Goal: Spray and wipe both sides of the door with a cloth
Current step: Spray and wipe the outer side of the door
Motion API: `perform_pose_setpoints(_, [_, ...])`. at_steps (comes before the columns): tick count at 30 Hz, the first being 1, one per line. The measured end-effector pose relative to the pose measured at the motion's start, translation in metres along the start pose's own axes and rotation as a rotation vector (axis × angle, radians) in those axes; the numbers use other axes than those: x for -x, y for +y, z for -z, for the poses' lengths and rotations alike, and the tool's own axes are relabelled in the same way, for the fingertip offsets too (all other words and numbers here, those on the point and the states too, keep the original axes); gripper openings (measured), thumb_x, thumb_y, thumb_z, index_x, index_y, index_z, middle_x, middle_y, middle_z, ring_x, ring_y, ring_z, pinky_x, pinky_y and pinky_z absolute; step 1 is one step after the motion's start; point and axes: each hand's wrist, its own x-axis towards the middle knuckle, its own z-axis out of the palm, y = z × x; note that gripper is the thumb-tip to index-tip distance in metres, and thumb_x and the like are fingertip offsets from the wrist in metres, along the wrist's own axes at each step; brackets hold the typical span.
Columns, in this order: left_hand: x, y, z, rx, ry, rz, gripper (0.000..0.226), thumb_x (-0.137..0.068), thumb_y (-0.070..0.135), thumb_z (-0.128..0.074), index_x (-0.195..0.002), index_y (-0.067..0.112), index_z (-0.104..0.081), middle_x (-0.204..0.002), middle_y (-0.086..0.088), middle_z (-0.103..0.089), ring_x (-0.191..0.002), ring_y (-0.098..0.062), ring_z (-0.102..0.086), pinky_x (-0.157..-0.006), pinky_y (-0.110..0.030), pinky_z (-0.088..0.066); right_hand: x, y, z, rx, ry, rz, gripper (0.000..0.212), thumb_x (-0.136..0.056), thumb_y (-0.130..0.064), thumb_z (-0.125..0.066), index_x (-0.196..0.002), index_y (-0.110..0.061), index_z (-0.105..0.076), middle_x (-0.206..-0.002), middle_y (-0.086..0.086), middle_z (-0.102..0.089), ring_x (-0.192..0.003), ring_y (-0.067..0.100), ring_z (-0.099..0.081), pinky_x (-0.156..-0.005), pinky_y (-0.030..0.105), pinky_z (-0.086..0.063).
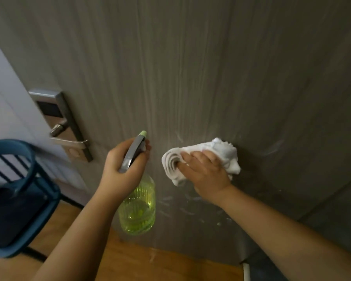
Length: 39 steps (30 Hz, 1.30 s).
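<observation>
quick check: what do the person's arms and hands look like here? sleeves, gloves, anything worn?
Both forearms are bare as far as the frame shows: no sleeves in view. The left hand and right hand wear no gloves. No watch, bracelet or ring shows on the wrists or the visible fingers. No markings can be made out.

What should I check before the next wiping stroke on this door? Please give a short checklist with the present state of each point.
1. White cloth lies against the door: ok.
2. Right hand holds the cloth firmly: ok, fingers curl into its folds.
3. Left hand grips the spray bottle: ok, nozzle faces the door.
4. Liquid left in the bottle: ok, some shows at the bottom.
5. Wet droplets below the cloth not yet wiped: not ok.
6. Other side of the door cleaned: cannot tell.
</observation>
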Motion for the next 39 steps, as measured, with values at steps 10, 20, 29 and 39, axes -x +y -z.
perform_pose_setpoints(10, [0.008, 0.020, 0.003, 0.059, 0.001, -0.055, 0.023, -0.089, 0.016, -0.056, -0.092, -0.006, -0.064, -0.084, -0.030, -0.062, -0.077, -0.041, -0.057, -0.059, -0.042, -0.047, -0.114, 0.050, 0.100, -0.022, 0.270, -0.296, 0.046, -0.067, -0.012, -0.059, -0.112, -0.021, -0.068, -0.113, 0.003, -0.066, -0.098, 0.027, -0.044, -0.086, 0.038, -0.026])
perform_pose_setpoints(20, [0.023, 0.019, 0.002, 0.042, 0.020, -0.029, 0.011, -0.093, -0.002, -0.056, -0.085, -0.008, -0.060, -0.070, -0.027, -0.055, -0.060, -0.038, -0.049, -0.050, -0.037, -0.039, -0.028, -0.003, 0.016, 0.058, -0.116, 0.043, 0.039, -0.066, -0.014, -0.053, -0.098, -0.023, -0.073, -0.103, 0.000, -0.069, -0.085, 0.024, -0.055, -0.078, 0.036, -0.031])
perform_pose_setpoints(29, [0.034, 0.022, 0.010, 0.100, -0.023, 0.010, 0.017, -0.094, 0.000, -0.056, -0.079, -0.007, -0.055, -0.066, -0.028, -0.047, -0.058, -0.041, -0.042, -0.047, -0.029, -0.033, -0.096, 0.026, 0.088, -0.046, 0.073, -0.240, 0.051, -0.059, -0.009, -0.064, -0.109, -0.019, -0.069, -0.106, 0.003, -0.067, -0.086, 0.032, -0.056, -0.080, 0.037, -0.026])
perform_pose_setpoints(39, [0.029, 0.029, 0.009, 0.074, 0.000, -0.023, 0.010, -0.092, -0.002, -0.056, -0.086, -0.008, -0.060, -0.071, -0.028, -0.054, -0.058, -0.035, -0.047, -0.048, -0.024, -0.036, -0.054, 0.006, 0.032, 0.070, -0.022, 0.032, 0.037, -0.066, -0.015, -0.052, -0.095, -0.020, -0.074, -0.101, 0.003, -0.069, -0.089, 0.025, -0.045, -0.078, 0.036, -0.029])
